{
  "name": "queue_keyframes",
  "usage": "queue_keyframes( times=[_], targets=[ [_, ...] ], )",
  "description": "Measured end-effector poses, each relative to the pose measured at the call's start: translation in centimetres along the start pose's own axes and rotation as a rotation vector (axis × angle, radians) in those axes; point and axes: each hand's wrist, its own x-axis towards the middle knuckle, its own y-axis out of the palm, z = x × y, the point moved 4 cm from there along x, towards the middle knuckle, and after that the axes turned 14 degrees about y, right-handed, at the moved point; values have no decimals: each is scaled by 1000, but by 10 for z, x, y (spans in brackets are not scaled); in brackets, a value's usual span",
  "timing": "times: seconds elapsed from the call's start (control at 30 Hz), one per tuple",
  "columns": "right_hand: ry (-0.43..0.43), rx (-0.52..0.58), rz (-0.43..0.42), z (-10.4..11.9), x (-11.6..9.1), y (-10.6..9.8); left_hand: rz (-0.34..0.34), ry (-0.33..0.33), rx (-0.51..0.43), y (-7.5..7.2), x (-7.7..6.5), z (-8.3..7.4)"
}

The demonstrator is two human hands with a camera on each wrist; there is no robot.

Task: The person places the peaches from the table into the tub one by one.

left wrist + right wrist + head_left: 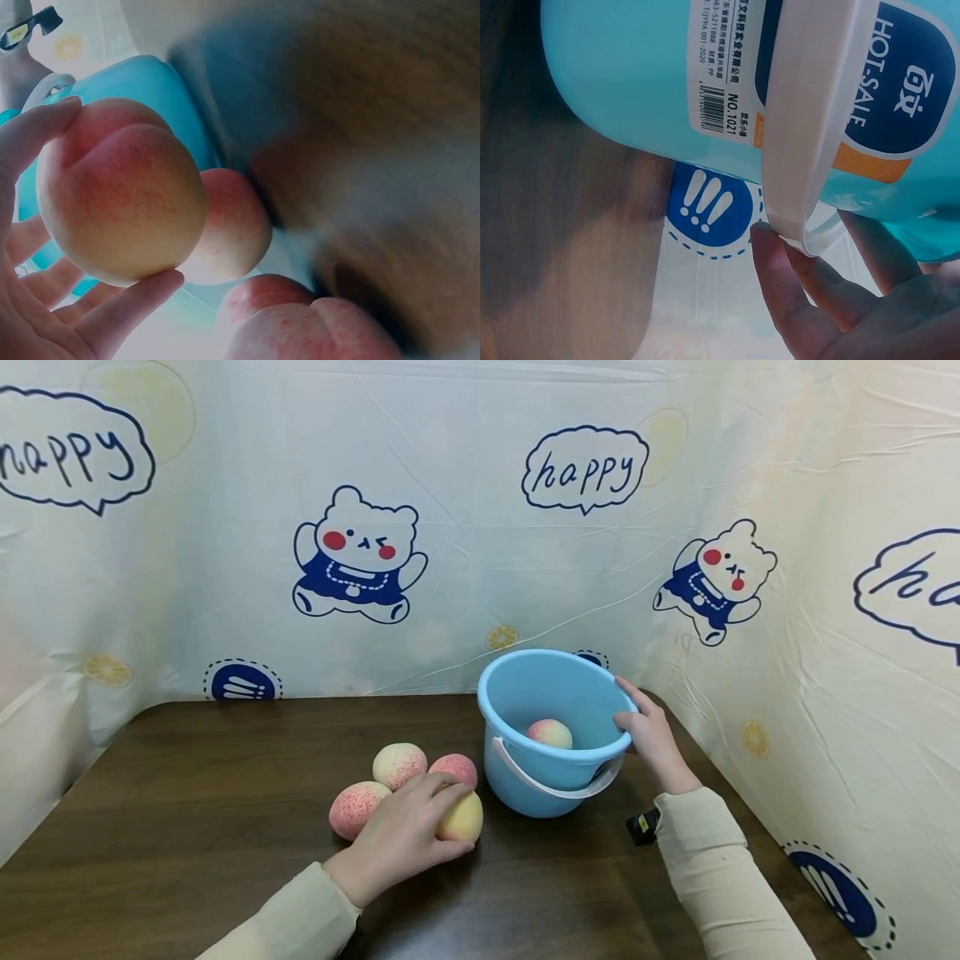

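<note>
Head view: left hand (408,827) grips a yellowish peach (462,820) beside three pinker peaches (360,810) on the table (225,760); right hand (651,735) holds the bucket (517,795) by its rim, another peach (551,733) inside. Left wrist: thumb and fingers round the fruit. Right wrist: fingertips at the white handle (810,112).

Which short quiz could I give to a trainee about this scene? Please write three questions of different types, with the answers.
1. How many peaches show inside the blue bucket?
2. True or false: the left hand holds a peach while the right hand grips the bucket.
3. Where is the bucket's white handle? A: lowered outside; B: upright overhead; C: detached on the table.

Key: 1, one; 2, true; 3, A.
</note>
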Motion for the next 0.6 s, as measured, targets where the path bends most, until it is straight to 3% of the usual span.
queue_keyframes(
  times=[0.43,0.6],
  targets=[
    [-10,9,4,-1,0,0,-65,85,21,-18,14,3],
    [-18,8,7,0,0,-1,-48,80,28,-23,19,5]
  ],
)
